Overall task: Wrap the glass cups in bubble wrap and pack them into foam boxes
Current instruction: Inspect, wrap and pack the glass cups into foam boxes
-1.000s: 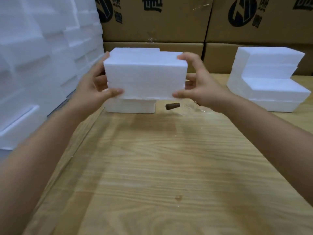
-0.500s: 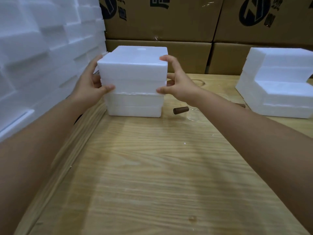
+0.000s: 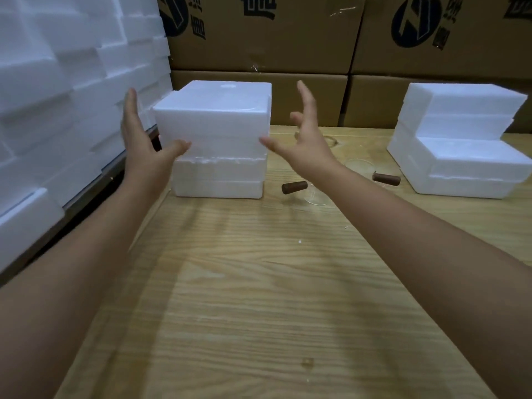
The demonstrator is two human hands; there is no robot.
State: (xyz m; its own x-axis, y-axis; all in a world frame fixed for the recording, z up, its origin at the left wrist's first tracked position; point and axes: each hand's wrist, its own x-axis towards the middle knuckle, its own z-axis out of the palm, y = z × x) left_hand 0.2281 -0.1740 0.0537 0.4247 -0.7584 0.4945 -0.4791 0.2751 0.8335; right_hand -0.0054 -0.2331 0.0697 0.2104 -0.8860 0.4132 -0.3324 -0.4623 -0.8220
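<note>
Cartons (image 3: 259, 33) of brown cardboard stand behind the stacked foam boxes (image 3: 214, 139), and a bank of foam blocks (image 3: 57, 82) rises just left of that stack. The stack sits on the wooden worktop (image 3: 259, 283), one box on another, closed on top. A stepped foam pile (image 3: 460, 145) sits well right of it.

Your hands flank the stack, both released and gripping nothing. Your left hand (image 3: 141, 145) has straight fingers beside the left wall and its thumb across the front face. Your right hand (image 3: 305, 145) is spread, just off the right corner.

A glass cup (image 3: 313, 195) rests right of the stack's base, below your right hand, the nearer one. Its brown handle (image 3: 294, 187) points back toward the stack, long axis crosswise. A second glass cup (image 3: 359, 165) lies further right, with the second handle (image 3: 385, 179) pointing away. Neither looks wrapped, so I'd judge the next reach goes right and down.
</note>
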